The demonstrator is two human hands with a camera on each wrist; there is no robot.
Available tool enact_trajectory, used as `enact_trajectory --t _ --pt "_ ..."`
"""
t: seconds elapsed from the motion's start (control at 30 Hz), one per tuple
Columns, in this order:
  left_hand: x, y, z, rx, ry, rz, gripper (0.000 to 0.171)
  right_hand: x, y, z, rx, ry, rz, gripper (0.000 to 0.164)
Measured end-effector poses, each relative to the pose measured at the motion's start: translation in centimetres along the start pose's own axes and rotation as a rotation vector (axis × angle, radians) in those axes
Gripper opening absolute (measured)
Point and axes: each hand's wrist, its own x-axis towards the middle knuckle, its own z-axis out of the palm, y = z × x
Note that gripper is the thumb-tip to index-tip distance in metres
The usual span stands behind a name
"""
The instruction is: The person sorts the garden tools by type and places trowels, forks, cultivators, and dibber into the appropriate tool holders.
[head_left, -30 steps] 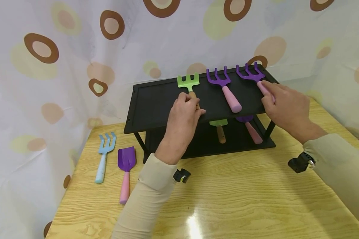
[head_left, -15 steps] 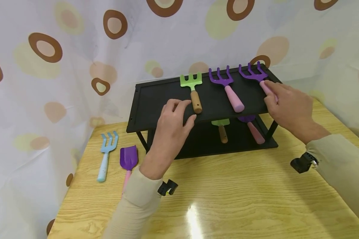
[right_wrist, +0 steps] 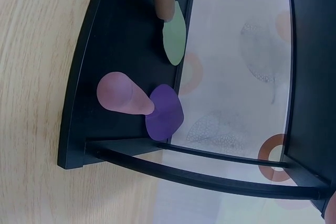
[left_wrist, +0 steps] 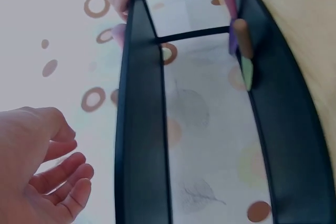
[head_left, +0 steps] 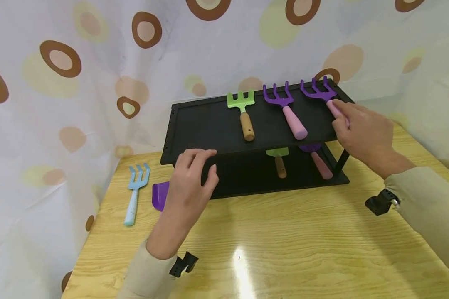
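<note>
The right hand (head_left: pixel 364 128) pinches the pink handle of the rightmost purple hand rake (head_left: pixel 324 95), which is at the right end of the upper shelf of the black two-tier rack (head_left: pixel 205 124). This rake points its tines to the back; its long axis runs from back left to front right. The left hand (head_left: pixel 187 187) is apart from the rack, before its front left part, with fingers loosely bent and the thumb separate.

The rack stands on a wood-grain table (head_left: pixel 284 241), and behind it hangs a white curtain (head_left: pixel 228 50) with brown and pale round patterns.

On the upper shelf I count three rakes: two purple, including the second purple hand rake (head_left: pixel 289 116), and one green hand rake (head_left: pixel 245 122). The lower shelf carries two tools, a green-headed tool (head_left: pixel 280 166) and a purple-headed tool (head_left: pixel 321 164), perhaps small shovels. On the table lie one light-blue hand rake (head_left: pixel 133 199) and one purple shovel (head_left: pixel 159 196), partly hidden.
</note>
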Motion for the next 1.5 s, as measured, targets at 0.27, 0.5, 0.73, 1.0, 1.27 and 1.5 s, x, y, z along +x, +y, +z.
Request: enact_trajectory --t 0.27,0.5,0.73,1.0,1.27,1.5 --pt "-3.1 -1.9 -0.7 0.033 0.010 -0.044 0.027 0.1 0.1 0.0 0.004 -0.001 0.002 0.051" --pt "-6.2 -4.5 -1.2 0.084 -0.011 -0.138 0.026 0.0 0.0 0.0 0.001 -0.016 0.012 0.051" --pt "-8.9 -6.9 -1.8 0.098 -0.048 -0.283 0.026 0.1 0.1 -0.2 -0.003 -0.026 0.014 0.052" --pt "-10.7 -8.4 -2.1 0.153 -0.191 -0.456 0.026 0.1 0.2 -0.4 0.002 -0.028 0.025 0.052" --pt "-11.9 -9.3 -1.5 0.185 -0.376 -0.592 0.038 0.1 0.1 -0.4 0.008 -0.008 0.010 0.052" --pt "-12.5 -9.9 -0.8 0.209 -0.395 -0.633 0.025 0.3 -0.1 -0.4 0.006 -0.028 0.005 0.052"
